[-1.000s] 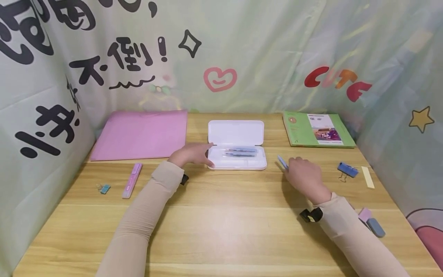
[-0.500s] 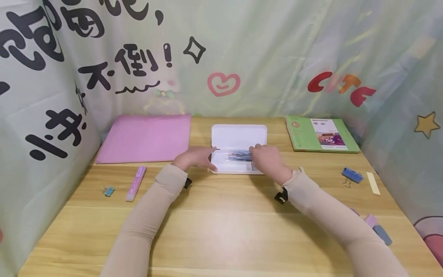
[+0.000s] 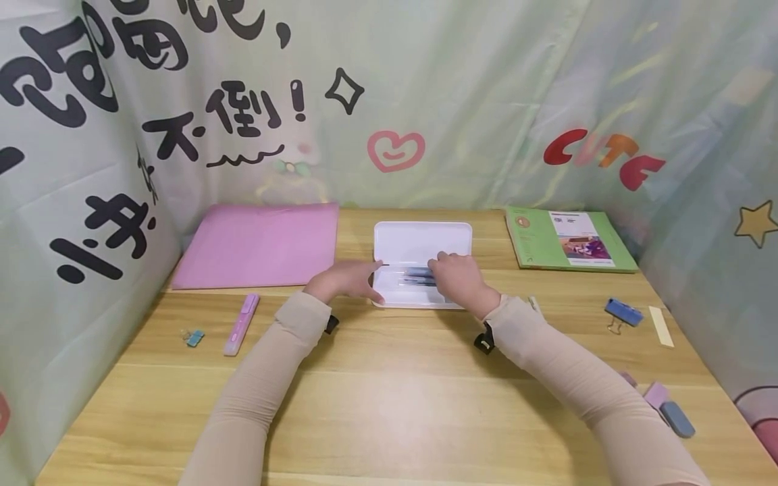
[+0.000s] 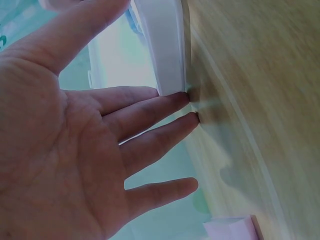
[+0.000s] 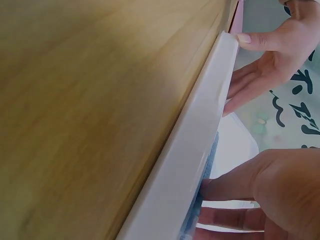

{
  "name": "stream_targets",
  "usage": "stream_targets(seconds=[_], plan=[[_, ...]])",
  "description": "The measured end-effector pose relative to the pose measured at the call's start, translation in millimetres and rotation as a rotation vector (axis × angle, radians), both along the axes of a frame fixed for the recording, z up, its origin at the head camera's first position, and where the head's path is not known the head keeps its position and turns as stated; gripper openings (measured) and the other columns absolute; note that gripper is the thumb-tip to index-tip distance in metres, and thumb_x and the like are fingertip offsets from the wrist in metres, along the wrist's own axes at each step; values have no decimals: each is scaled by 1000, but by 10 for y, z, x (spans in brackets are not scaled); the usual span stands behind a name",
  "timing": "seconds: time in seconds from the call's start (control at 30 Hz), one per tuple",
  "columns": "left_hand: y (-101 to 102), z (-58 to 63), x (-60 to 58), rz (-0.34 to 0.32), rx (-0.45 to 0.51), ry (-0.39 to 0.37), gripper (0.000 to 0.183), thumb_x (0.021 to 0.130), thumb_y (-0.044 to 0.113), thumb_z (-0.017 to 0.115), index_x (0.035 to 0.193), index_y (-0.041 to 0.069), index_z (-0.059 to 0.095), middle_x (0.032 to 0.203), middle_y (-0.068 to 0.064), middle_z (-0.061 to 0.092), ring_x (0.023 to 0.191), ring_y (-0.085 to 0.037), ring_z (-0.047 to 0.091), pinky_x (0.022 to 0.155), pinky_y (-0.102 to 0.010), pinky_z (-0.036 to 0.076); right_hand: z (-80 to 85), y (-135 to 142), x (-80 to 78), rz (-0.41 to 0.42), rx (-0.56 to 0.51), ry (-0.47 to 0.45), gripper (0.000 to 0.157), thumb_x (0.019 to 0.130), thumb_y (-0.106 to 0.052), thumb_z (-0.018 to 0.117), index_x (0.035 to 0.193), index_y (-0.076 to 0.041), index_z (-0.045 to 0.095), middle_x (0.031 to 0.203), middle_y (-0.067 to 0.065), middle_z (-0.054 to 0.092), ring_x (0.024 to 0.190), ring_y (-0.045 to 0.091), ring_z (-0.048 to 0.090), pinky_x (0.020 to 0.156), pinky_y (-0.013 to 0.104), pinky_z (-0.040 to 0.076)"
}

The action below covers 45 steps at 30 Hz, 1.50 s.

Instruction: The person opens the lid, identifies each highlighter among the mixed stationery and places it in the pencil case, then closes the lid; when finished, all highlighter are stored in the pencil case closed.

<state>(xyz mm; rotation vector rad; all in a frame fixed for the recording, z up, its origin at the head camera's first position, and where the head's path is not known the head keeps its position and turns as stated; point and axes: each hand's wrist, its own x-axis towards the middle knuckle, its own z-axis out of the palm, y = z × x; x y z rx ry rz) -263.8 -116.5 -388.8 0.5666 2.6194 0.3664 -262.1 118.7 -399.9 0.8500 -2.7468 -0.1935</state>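
Note:
An open white pencil case (image 3: 422,239) lies at the middle back of the table, its lid tipped back. Several blue pens (image 3: 417,279) lie in its tray. My left hand (image 3: 348,278) rests against the case's left end; its fingers (image 4: 157,144) look straight and spread in the left wrist view. Over the right part of the tray, my right hand (image 3: 460,278) pinches a blue pen (image 5: 212,150) low in the case between thumb and fingers. In the head view, that hand hides the pen it holds and the tray's right end.
A pink folder (image 3: 258,246) lies back left, above a pink-purple pen-shaped item (image 3: 242,325) and a small teal binder clip (image 3: 194,338). On the right are a green book (image 3: 537,250), blue binder clip (image 3: 623,312), cream strip (image 3: 660,327) and blue-grey eraser (image 3: 677,419).
My right hand has carried the blue pen leftward from beside the case into its tray, then shifted slightly further left. The left hand has stayed at the case's left end.

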Motion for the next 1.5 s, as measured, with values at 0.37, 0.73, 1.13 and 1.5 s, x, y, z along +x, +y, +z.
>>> stream_targets(seconds=[0.37,0.73,1.13,1.5], plan=[[4,9,11,2,3,0,91,67,55,64,139,22,20,138,-1,29,119,-22,33,90,-39,32,-15,40,32,-20,5,-49,18,74,-5,53,88,-9,63,69,3,49,56,19,48,39,32,36],[7,7,10,-10,10,1,90,68,54,63,139,22,20,138,-1,28,121,-21,30,92,-40,29,115,239,246,-59,-95,-52,18,69,-2,55,85,-8,61,69,4,49,54,18,45,37,30,33],[3,2,10,0,21,-13,88,69,53,63,139,23,19,138,-2,29,119,-23,34,90,-41,32,134,792,551,-259,-137,-93,11,76,-14,58,84,-6,59,67,7,50,55,22,46,39,35,35],[18,1,1,9,14,-23,92,68,55,64,140,22,17,139,-2,27,120,-24,32,91,-43,30,156,1241,824,-492,-138,-261,18,80,-15,50,80,3,53,68,14,48,61,30,47,43,42,36]])
